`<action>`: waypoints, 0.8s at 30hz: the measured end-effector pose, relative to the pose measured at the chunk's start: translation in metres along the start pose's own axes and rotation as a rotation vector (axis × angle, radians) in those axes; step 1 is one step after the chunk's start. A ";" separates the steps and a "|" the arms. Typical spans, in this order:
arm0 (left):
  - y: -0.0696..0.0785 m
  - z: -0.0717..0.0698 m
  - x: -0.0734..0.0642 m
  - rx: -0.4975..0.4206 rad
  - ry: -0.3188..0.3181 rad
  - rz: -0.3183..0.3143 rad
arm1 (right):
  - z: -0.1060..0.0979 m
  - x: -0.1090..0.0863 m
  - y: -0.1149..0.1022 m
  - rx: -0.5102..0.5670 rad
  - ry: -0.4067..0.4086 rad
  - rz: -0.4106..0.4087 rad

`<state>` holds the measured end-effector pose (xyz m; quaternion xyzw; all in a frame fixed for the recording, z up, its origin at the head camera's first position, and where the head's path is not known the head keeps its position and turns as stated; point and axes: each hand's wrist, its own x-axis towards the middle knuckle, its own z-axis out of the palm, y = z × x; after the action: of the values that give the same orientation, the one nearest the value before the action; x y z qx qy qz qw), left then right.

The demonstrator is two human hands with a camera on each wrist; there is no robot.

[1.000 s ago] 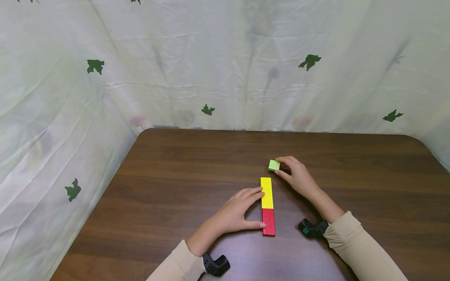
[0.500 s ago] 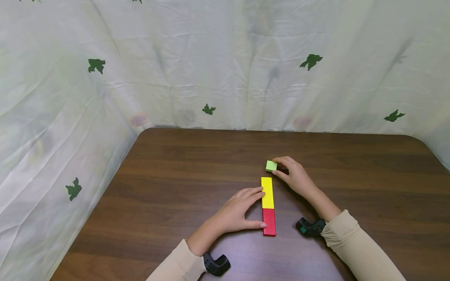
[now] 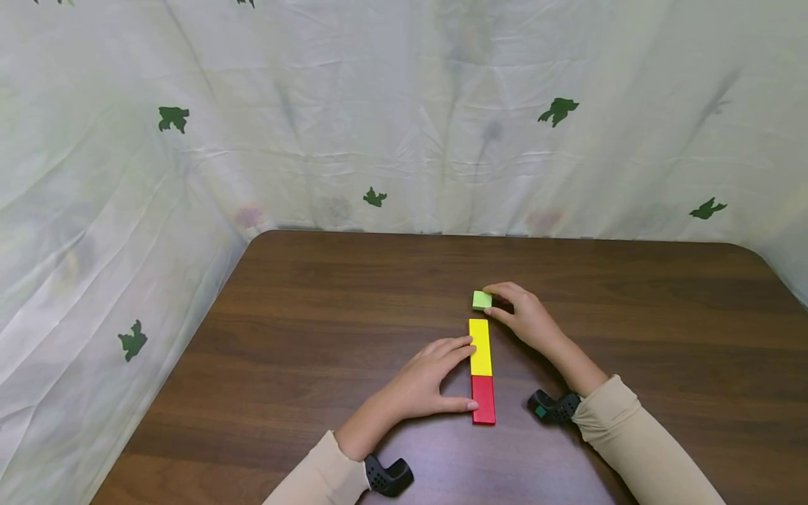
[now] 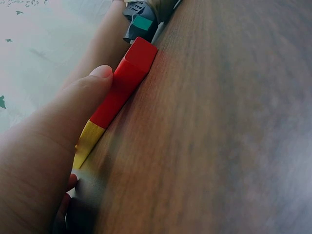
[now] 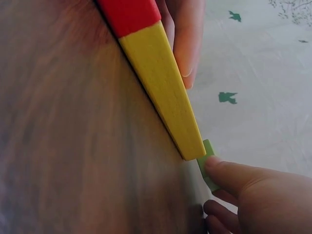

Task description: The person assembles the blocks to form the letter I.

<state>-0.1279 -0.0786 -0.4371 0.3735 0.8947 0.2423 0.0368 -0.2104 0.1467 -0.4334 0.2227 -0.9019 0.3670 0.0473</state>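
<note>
A yellow block (image 3: 480, 348) and a red block (image 3: 483, 400) lie end to end in a straight line on the wooden table. My left hand (image 3: 424, 384) rests along their left side, fingertips at the yellow block and thumb (image 4: 101, 74) on the red one. Between thumb and fingers my right hand (image 3: 525, 317) pinches a small light green block (image 3: 482, 300). It sits just beyond the far end of the yellow block, with a narrow gap in the head view. In the right wrist view the yellow block partly overlaps the green block (image 5: 208, 165).
The brown wooden table (image 3: 315, 294) has a straight far edge with rounded corners. Behind it and along the left hangs a pale curtain (image 3: 404, 112) with green bird-like shapes. Black wrist cameras (image 3: 388, 477) sit on both wrists, near the tabletop.
My right hand has carried the green block a little to the left, from right of the yellow block's line to beyond its far end. My left hand and the two blocks have stayed put.
</note>
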 end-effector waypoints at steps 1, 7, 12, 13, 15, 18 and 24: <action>0.000 0.000 0.000 0.000 -0.002 -0.002 | 0.000 0.000 0.000 -0.002 -0.003 -0.002; 0.000 0.000 0.000 -0.005 -0.009 -0.007 | 0.002 0.002 0.000 -0.011 -0.016 -0.017; 0.000 -0.001 0.000 -0.001 -0.008 -0.003 | 0.003 0.003 0.000 -0.016 -0.033 -0.015; 0.000 -0.001 0.000 0.000 -0.007 -0.002 | 0.003 0.003 0.000 -0.017 -0.035 -0.014; 0.000 -0.001 0.000 0.002 -0.006 0.000 | 0.003 0.003 0.001 -0.019 -0.042 -0.013; 0.000 -0.001 0.000 0.003 -0.005 0.002 | 0.003 0.004 0.001 -0.020 -0.051 -0.009; 0.000 -0.001 0.000 0.004 0.001 0.004 | 0.003 0.004 0.000 -0.016 -0.058 -0.015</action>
<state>-0.1279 -0.0785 -0.4364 0.3754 0.8944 0.2407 0.0351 -0.2137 0.1432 -0.4351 0.2396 -0.9041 0.3530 0.0256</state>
